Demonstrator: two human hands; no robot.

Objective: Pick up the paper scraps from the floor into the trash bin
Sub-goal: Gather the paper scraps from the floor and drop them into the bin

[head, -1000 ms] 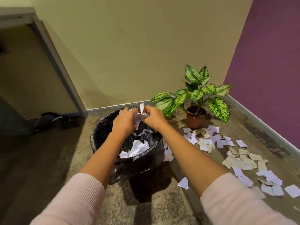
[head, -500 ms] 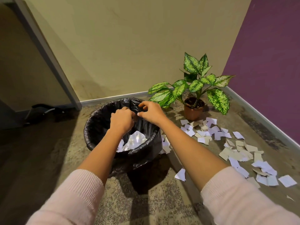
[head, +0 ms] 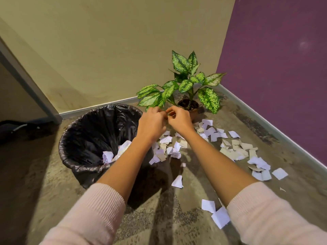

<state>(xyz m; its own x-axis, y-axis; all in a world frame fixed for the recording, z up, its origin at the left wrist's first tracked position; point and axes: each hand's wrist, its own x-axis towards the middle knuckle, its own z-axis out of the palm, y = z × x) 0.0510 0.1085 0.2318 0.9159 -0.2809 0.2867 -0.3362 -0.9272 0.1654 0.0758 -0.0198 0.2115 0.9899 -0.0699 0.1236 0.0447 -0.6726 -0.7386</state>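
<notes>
A round trash bin (head: 62, 144) lined with a black bag stands on the floor at left, with white paper scraps (head: 108, 156) lying inside it. Many white and beige paper scraps (head: 235, 151) are scattered over the floor to its right. My left hand (head: 152, 124) and my right hand (head: 180, 121) are held together just right of the bin's rim, above the floor scraps. Their fingers are curled and the fingertips touch. No paper shows in either hand.
A potted plant (head: 189, 82) with speckled green leaves stands in the corner right behind my hands. A beige wall and a purple wall (head: 274, 68) meet there. A grey slanted post (head: 26, 82) and a dark object (head: 12, 128) are at left. More scraps (head: 220, 217) lie near my right sleeve.
The scraps I held over the bin have dropped in. Both hands, still together, have moved right, from above the bin to beside it, above the scraps on the floor.
</notes>
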